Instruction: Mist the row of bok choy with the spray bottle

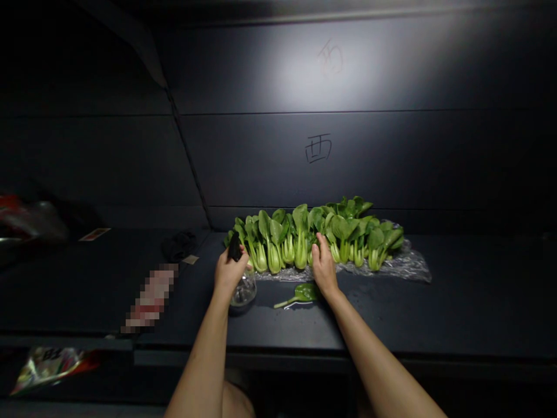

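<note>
Bok choy (pixel 300 241) is already ranged along the shelf (pixel 391 319) on plastic (pixel 411 265); one leaf (pixel 305 292) is left loose in front. A clear bottle (pixel 244 292) is held in the left grip (pixel 228 273); the right grip (pixel 324 270) is straightened, nothing visibly held.

A handwritten 西 (pixel 318 148) stands on the dark back panel (pixel 252 154). Fainter writing (pixel 331 57) above it is unclear. A packet (pixel 52 368) lower left seems to bear 旺 (pixel 51 354).

Handwriting (pixel 318 148) marked the back panel (pixel 261 157); at left, a dark bundle (pixel 178 246) (too dim to identify) lay beside a small card (pixel 190 259), and a shiny packet (pixel 52 366) sat lower down.
</note>
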Available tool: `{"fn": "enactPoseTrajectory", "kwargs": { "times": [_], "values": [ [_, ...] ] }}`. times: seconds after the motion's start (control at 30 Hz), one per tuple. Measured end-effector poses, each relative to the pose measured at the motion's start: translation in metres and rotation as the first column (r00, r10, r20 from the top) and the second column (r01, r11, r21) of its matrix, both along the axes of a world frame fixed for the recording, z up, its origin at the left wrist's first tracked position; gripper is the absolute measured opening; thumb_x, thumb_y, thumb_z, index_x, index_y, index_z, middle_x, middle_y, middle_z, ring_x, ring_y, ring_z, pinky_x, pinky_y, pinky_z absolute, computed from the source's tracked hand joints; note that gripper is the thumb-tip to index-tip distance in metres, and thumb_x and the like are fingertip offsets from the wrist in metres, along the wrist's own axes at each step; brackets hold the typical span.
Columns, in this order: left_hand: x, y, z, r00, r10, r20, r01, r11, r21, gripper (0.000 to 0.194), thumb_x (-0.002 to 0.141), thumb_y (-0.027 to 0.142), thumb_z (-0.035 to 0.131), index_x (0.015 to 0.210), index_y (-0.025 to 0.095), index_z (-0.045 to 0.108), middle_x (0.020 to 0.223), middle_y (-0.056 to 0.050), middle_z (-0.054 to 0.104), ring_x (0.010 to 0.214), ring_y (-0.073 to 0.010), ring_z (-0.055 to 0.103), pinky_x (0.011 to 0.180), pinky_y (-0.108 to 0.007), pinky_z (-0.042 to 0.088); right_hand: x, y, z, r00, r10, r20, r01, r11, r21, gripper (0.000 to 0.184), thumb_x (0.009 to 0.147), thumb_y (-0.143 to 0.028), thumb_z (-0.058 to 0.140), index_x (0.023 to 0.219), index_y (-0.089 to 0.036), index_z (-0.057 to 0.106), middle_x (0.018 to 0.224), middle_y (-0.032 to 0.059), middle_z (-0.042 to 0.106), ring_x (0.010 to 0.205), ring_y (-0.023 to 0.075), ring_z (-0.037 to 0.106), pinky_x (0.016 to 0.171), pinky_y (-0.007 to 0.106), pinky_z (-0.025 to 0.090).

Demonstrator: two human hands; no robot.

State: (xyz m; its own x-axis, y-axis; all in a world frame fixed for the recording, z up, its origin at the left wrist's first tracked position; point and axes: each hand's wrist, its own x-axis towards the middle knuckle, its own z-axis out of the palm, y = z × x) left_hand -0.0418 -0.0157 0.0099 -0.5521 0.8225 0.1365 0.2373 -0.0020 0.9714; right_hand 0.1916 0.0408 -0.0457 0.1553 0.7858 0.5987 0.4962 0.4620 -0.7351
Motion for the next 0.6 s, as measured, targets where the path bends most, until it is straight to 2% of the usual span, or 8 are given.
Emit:
{"fn": "enactPoseTrajectory", "kwargs": {
  "times": [0.23,0.47,0.6],
  "values": [
    [-0.006,0.001,-0.003,1.0,0.015,0.027,-0.015,1.0,0.004,0.026,0.065,0.019,0.062,0.09,0.015,0.064,0.093,-0.008,0.071,0.056,-0.0133,0.066,0.052,-0.021,0.05,-0.006,0.0,0.001,1.0,0.018,-0.019,-0.018,1.0,-0.004,0.059,0.095,-0.05,0.028,0.139,-0.014,0.046,0.143,0.0143,0.047,0.137,0.0223,0.037,0.114,0.045,0.027],
    [-0.018,0.004,-0.014,0.999,0.048,-0.003,-0.048,0.999,-0.008,0.025,0.065,0.026,0.065,0.088,0.017,0.063,0.075,-0.004,0.07,0.05,-0.0179,0.067,0.052,-0.024,0.05,-0.007,-0.001,0.002,0.999,0.034,-0.036,-0.035,0.999,-0.035,0.062,0.095,-0.052,0.027,0.138,-0.011,0.046,0.143,0.0157,0.046,0.138,0.0229,0.035,0.114,0.046,0.027],
    [-0.023,0.004,-0.017,0.998,0.058,0.032,-0.058,0.998,-0.005,0.027,0.065,0.027,0.065,0.09,0.016,0.063,0.074,-0.005,0.07,0.049,-0.0181,0.066,0.05,-0.024,0.05,-0.006,-0.002,0.003,0.999,0.041,-0.035,-0.042,0.998,-0.046,0.063,0.094,-0.053,0.027,0.138,-0.012,0.046,0.144,0.0154,0.046,0.138,0.0228,0.035,0.114,0.046,0.027]
  ]
}}
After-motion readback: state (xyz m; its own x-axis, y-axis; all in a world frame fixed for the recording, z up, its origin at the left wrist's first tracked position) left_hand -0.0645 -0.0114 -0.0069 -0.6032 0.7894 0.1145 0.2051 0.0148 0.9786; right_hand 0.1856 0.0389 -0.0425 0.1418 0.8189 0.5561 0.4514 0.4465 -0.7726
